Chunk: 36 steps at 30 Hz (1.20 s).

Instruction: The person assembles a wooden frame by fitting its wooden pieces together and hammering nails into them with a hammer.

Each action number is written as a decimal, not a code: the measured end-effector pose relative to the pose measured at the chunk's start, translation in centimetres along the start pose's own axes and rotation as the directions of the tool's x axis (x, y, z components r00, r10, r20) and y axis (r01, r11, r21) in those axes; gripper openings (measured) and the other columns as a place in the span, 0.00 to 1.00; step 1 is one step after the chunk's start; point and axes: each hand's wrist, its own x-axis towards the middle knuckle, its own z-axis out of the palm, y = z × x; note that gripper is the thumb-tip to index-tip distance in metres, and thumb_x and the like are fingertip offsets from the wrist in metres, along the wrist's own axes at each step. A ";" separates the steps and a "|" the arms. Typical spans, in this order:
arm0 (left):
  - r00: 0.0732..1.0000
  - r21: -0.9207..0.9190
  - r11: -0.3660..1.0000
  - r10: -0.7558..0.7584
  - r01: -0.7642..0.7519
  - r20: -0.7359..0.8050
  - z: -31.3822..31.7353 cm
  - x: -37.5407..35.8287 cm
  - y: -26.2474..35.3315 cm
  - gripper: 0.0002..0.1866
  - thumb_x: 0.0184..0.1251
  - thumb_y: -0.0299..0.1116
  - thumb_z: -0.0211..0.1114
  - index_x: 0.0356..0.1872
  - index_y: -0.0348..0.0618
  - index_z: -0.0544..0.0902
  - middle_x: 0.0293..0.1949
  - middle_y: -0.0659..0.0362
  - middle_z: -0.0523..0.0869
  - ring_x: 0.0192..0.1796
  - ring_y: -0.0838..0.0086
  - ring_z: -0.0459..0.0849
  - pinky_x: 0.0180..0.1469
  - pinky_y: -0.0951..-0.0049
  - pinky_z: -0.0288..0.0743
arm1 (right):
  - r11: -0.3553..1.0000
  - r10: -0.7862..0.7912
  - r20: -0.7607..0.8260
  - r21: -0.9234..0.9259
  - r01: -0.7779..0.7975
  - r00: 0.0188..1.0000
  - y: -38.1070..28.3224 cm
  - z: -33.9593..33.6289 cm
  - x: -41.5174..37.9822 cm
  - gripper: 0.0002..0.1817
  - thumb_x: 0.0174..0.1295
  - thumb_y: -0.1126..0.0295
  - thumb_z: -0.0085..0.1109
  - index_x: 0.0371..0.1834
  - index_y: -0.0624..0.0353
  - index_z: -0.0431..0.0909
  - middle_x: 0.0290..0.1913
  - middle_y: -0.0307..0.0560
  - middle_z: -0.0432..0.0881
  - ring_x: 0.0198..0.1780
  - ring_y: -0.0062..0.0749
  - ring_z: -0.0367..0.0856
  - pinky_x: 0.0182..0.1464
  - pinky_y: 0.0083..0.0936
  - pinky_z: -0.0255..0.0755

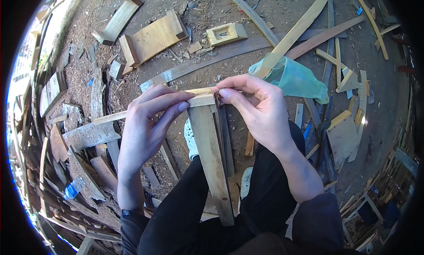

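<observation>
My left hand [150,109] pinches a thin wooden strip [110,117] between thumb and fingers. The strip's end lies across the top of a long wooden board [210,153], which stands between my legs. A short light wood piece [201,100] sits at the board's upper end, under my left fingertips. At the right corner of that end, the thumb and forefinger of my right hand [260,107] are pinched together. Whatever is between them is too small to make out.
A green plastic bag [291,78] lies beyond my right hand. Farther off are a wooden hand plane body [226,34] and a U-shaped wooden piece [154,36]. A plastic bottle [74,188] lies at left among scrap wood. Long slats [304,23] cross the dirt ground.
</observation>
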 end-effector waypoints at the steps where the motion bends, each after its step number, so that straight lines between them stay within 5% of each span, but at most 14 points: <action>1: 1.000 0.001 1.000 -0.002 0.002 -0.003 -0.1 0.0 0.1 0.11 0.72 0.29 0.71 0.50 0.39 0.92 0.38 0.55 0.89 0.42 0.66 0.86 0.48 0.66 0.79 | 1.000 0.000 0.004 0.000 0.000 1.000 0.0 0.0 0.0 0.09 0.77 0.78 0.60 0.55 0.71 0.84 0.50 0.51 0.90 0.52 0.28 0.89 0.60 0.26 0.85; 4: 0.998 0.021 0.999 -0.029 0.028 0.055 -0.5 0.1 0.3 0.12 0.73 0.29 0.71 0.53 0.38 0.92 0.42 0.56 0.89 0.45 0.70 0.88 0.51 0.69 0.79 | 1.000 -0.010 0.018 -0.017 0.011 1.000 -0.1 0.0 0.1 0.10 0.77 0.78 0.60 0.55 0.72 0.84 0.50 0.51 0.90 0.52 0.29 0.90 0.60 0.26 0.85; 7: 0.999 0.022 1.000 -0.009 0.009 0.036 -0.4 0.1 -0.1 0.11 0.73 0.29 0.71 0.52 0.38 0.92 0.41 0.56 0.89 0.44 0.69 0.87 0.50 0.69 0.79 | 0.997 -0.071 -0.056 0.026 0.073 0.996 -0.1 0.5 0.2 0.06 0.73 0.78 0.65 0.49 0.67 0.87 0.41 0.47 0.92 0.45 0.25 0.92 0.48 0.24 0.85; 9: 0.999 0.025 0.999 0.025 -0.026 0.022 -0.2 0.0 0.0 0.11 0.73 0.30 0.71 0.50 0.38 0.92 0.40 0.55 0.89 0.44 0.68 0.87 0.50 0.68 0.79 | 0.906 -0.323 -0.021 -0.297 0.303 0.946 -1.2 0.4 0.3 0.06 0.69 0.80 0.68 0.47 0.66 0.87 0.40 0.48 0.90 0.43 0.32 0.92 0.47 0.27 0.84; 12: 1.000 -0.032 0.999 0.008 -0.008 0.005 -0.1 0.1 0.2 0.10 0.73 0.30 0.71 0.49 0.38 0.92 0.40 0.54 0.89 0.44 0.68 0.87 0.49 0.68 0.79 | 0.707 -0.485 0.168 -0.502 0.498 0.858 -3.0 0.5 0.6 0.07 0.64 0.82 0.70 0.44 0.65 0.86 0.39 0.49 0.88 0.42 0.42 0.89 0.46 0.31 0.82; 27: 0.989 0.005 0.990 0.141 -0.141 -0.048 0.0 0.1 -0.6 0.10 0.72 0.32 0.71 0.47 0.38 0.92 0.38 0.53 0.89 0.42 0.58 0.87 0.47 0.61 0.80 | 0.426 -0.459 0.344 -0.724 0.543 0.819 -4.5 2.4 0.4 0.09 0.61 0.85 0.69 0.43 0.67 0.85 0.43 0.51 0.89 0.46 0.45 0.88 0.50 0.36 0.82; 29: 0.978 0.162 0.970 0.197 -0.183 -0.075 0.0 -0.1 -0.2 0.10 0.72 0.32 0.70 0.47 0.38 0.92 0.38 0.53 0.89 0.43 0.58 0.88 0.48 0.61 0.80 | 0.411 -0.454 0.350 -0.733 0.542 0.819 -4.6 2.4 0.4 0.09 0.61 0.85 0.69 0.43 0.67 0.84 0.43 0.51 0.89 0.46 0.45 0.88 0.50 0.37 0.82; 36: 0.997 -0.022 0.998 0.055 -0.057 -0.058 0.3 -0.4 -0.3 0.10 0.73 0.31 0.70 0.49 0.38 0.92 0.38 0.53 0.89 0.39 0.60 0.89 0.42 0.64 0.81 | 0.458 -0.475 0.327 -0.700 0.547 0.817 -4.5 2.0 0.4 0.08 0.62 0.85 0.68 0.43 0.67 0.84 0.43 0.52 0.89 0.46 0.45 0.90 0.50 0.36 0.83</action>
